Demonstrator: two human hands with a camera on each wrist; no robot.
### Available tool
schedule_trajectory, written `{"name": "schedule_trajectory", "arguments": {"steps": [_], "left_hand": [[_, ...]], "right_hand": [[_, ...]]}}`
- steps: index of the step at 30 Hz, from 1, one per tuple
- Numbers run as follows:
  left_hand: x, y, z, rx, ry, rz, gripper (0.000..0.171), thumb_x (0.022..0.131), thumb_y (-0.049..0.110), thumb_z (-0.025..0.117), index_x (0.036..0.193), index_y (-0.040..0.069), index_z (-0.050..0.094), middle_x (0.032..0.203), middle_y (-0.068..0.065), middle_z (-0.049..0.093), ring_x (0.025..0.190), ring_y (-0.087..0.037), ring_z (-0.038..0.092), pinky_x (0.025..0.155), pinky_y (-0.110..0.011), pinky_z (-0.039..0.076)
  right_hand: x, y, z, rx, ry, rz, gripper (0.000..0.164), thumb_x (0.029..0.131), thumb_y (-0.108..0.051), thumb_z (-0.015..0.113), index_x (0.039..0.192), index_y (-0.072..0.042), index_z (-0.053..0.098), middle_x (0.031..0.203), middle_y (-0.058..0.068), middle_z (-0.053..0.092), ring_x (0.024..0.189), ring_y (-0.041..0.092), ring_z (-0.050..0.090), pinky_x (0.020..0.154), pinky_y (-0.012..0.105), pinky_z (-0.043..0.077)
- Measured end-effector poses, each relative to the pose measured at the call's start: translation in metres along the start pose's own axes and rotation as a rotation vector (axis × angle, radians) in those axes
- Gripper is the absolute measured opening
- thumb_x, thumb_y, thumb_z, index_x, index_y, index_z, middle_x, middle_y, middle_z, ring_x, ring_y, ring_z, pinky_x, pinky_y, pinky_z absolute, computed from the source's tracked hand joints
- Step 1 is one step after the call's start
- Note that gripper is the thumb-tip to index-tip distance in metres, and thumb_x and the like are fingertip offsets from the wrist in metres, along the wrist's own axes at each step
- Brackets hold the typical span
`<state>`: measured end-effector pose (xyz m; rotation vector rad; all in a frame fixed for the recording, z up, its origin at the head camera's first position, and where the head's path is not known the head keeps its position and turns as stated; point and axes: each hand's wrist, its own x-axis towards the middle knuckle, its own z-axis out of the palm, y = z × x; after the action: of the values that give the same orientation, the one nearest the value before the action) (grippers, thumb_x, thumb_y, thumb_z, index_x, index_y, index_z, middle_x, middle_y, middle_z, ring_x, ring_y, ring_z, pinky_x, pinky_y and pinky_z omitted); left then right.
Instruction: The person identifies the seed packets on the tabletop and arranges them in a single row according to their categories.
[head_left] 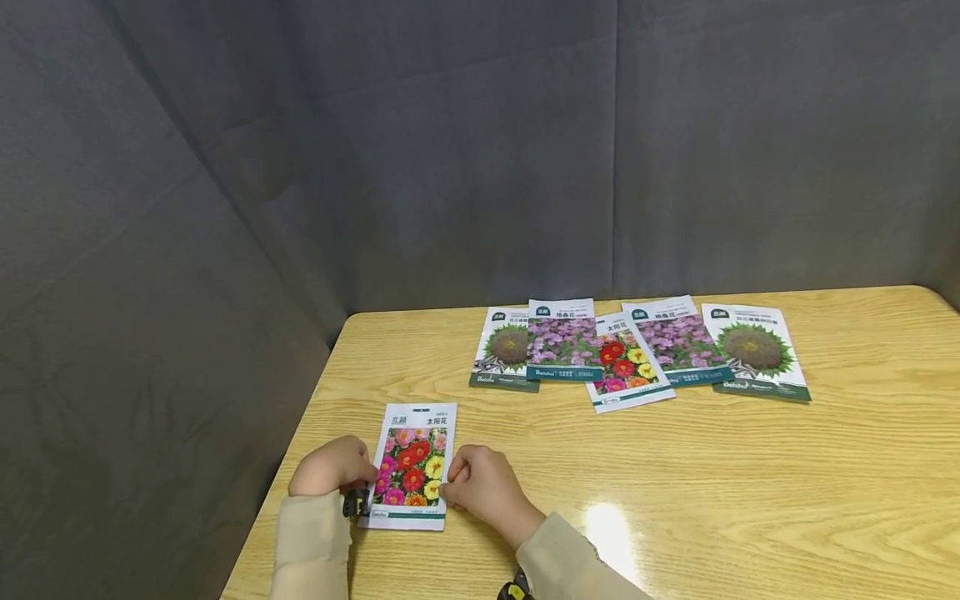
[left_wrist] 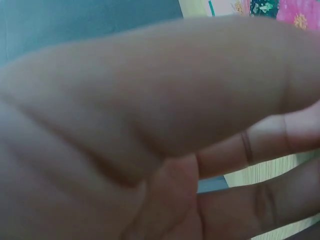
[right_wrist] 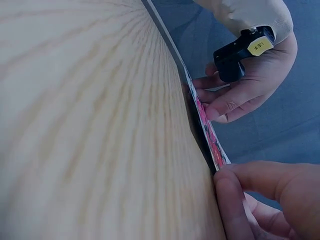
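A white seed packet [head_left: 412, 467] printed with red, pink and yellow flowers lies near the table's front left. My left hand [head_left: 335, 467] pinches its left edge, thumb toward the printed face. At the opposite edge, my right hand [head_left: 486, 487] pinches the packet between thumb and index finger. In the right wrist view, the packet [right_wrist: 206, 125] appears edge-on, with a dark shadow beneath it and the left hand [right_wrist: 252, 92] beyond. My left thumb fills most of the left wrist view, hiding all but a corner of the packet [left_wrist: 300, 12].
Along the back of the wooden table [head_left: 712, 483] lie several more packets: sunflower packets [head_left: 506, 346] [head_left: 756, 350], purple-flower packets [head_left: 564, 340] [head_left: 678, 340] and another red-and-yellow flower packet [head_left: 628, 362], partly overlapping. Grey cloth [head_left: 480, 150] hangs behind and at the left.
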<state>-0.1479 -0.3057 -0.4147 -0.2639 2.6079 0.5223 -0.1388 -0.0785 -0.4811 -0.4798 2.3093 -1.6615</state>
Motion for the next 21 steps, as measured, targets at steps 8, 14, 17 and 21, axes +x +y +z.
{"name": "schedule_trajectory", "arguments": {"steps": [8,14,17,21], "left_hand": [[0.0027,-0.0004,0.0012,-0.011,0.013,0.005,0.026,0.090,0.010,0.069,0.066,0.005,0.058,0.060,-0.004,0.055,0.053,-0.013,0.045,0.051,-0.023,0.038],[0.0012,0.0027,0.0024,-0.067,0.030,-0.002,0.028,0.095,0.012,0.068,0.072,0.005,0.055,0.062,-0.005,0.056,0.054,-0.013,0.045,0.051,-0.023,0.039],[-0.0009,0.0046,0.0016,-0.113,0.037,-0.017,0.024,0.099,0.016,0.065,0.082,0.004,0.052,0.065,-0.008,0.056,0.055,-0.015,0.046,0.052,-0.025,0.040],[-0.0038,0.0070,-0.0005,-0.113,0.047,-0.009,0.021,0.103,0.021,0.060,0.098,0.002,0.052,0.063,-0.008,0.052,0.052,-0.016,0.043,0.052,-0.028,0.039]], "right_hand": [[0.0001,0.0001,0.0005,-0.008,0.009,-0.003,0.021,0.082,0.000,0.079,0.074,-0.007,0.061,0.057,-0.004,0.059,0.049,0.009,0.059,0.050,0.022,0.045],[-0.0001,0.0024,0.0003,0.006,0.003,-0.003,0.019,0.083,0.000,0.078,0.076,-0.007,0.062,0.059,-0.003,0.060,0.051,0.011,0.060,0.051,0.023,0.048],[0.0009,0.0050,-0.0014,0.060,-0.030,0.004,0.014,0.085,0.000,0.076,0.080,-0.004,0.064,0.062,-0.001,0.062,0.054,0.012,0.063,0.052,0.025,0.051],[0.0023,0.0079,-0.0083,0.206,-0.125,0.020,0.006,0.091,-0.001,0.070,0.092,0.002,0.065,0.069,0.006,0.065,0.058,0.016,0.065,0.055,0.028,0.057]]}}
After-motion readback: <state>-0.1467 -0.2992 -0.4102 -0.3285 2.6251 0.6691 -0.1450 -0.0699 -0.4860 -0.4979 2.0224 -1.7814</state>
